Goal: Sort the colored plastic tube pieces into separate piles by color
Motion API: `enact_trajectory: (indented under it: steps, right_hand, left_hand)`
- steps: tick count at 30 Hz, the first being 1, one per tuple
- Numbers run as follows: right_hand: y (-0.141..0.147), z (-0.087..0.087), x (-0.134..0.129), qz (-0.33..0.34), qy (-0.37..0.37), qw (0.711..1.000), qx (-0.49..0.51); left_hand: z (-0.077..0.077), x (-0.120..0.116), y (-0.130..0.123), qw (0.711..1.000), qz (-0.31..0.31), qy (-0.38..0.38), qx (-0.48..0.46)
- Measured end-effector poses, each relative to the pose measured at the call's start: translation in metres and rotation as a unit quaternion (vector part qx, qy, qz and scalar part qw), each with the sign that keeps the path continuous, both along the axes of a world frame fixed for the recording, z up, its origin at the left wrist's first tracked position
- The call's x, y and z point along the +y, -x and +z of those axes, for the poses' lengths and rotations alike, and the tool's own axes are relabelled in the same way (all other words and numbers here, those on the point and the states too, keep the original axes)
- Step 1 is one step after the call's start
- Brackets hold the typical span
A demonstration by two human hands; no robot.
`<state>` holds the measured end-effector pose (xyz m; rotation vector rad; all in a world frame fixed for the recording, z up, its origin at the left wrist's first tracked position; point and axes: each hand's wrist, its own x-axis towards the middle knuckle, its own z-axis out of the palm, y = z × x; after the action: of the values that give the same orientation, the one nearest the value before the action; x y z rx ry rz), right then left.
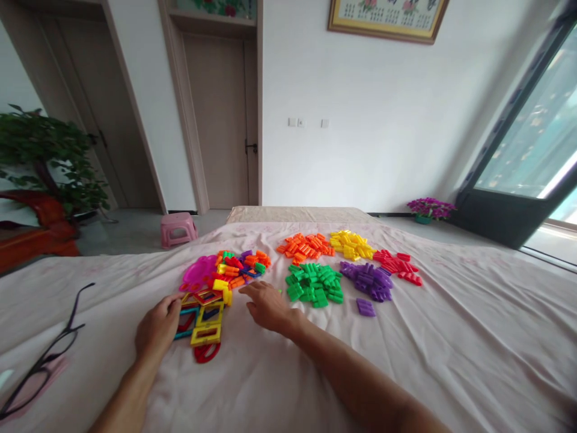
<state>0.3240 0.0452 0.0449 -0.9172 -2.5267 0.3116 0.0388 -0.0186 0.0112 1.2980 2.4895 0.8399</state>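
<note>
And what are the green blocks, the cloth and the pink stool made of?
Green blocks: probably hard, shiny plastic, because they're bright all through and catch the light.
Cloth: looks like soft, dull fabric, since it wrinkles and folds.
Stool: likely plastic too, smooth and one even pink, though it's far away.

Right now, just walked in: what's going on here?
A person is handling plastic pieces on a cloth. The left hand is at the edge of the plastic frames; its grip is unclear. The right hand is beside the mixed blocks, with no block visible in it. Further right are single-color piles: orange, yellow, green, purple and red. One purple piece lies apart.
</note>
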Motion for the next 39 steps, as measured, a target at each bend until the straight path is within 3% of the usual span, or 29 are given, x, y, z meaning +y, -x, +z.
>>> enact_trajectory:
  steps: [4,10,16,22,25,28,30,34,39]
  right_hand:
    - [0.03,-0.007,0.0,0.021,-0.042,0.999,-0.019]
    - [0.054,-0.018,0.006,-0.033,-0.049,0.997,-0.054]
    - [0.041,-0.025,0.008,-0.041,-0.035,0.998,-0.016]
    - [0.025,-0.017,0.01,-0.099,0.08,0.987,0.095]
    - [0.022,-0.017,0.012,-0.095,0.119,0.976,0.155]
    - [0.024,-0.02,0.013,-0.084,0.139,0.964,0.209]
    - [0.026,-0.022,0.013,-0.075,0.16,0.955,0.237]
    - [0.03,-0.023,0.011,-0.047,0.207,0.933,0.292]
    - [0.035,-0.023,0.005,-0.009,0.254,0.913,0.32]
  left_hand:
    - [0.0,0.0,0.0,1.0,-0.002,-0.012,0.004]
    - [0.0,-0.001,-0.001,0.999,-0.004,-0.031,0.009]
    - [0.003,-0.002,-0.003,1.0,-0.001,-0.02,0.004]
    - [0.002,-0.002,-0.004,1.0,-0.005,-0.012,0.011]
    - [0.003,-0.004,-0.006,0.997,-0.013,-0.052,0.05]
    - [0.007,-0.006,-0.013,0.977,-0.06,-0.176,0.106]
    - [0.008,-0.005,-0.02,0.955,-0.132,-0.239,0.114]
    - [0.005,0.0,-0.034,0.927,-0.26,-0.239,0.13]
    - [-0.006,0.008,-0.035,0.897,-0.306,-0.284,0.143]
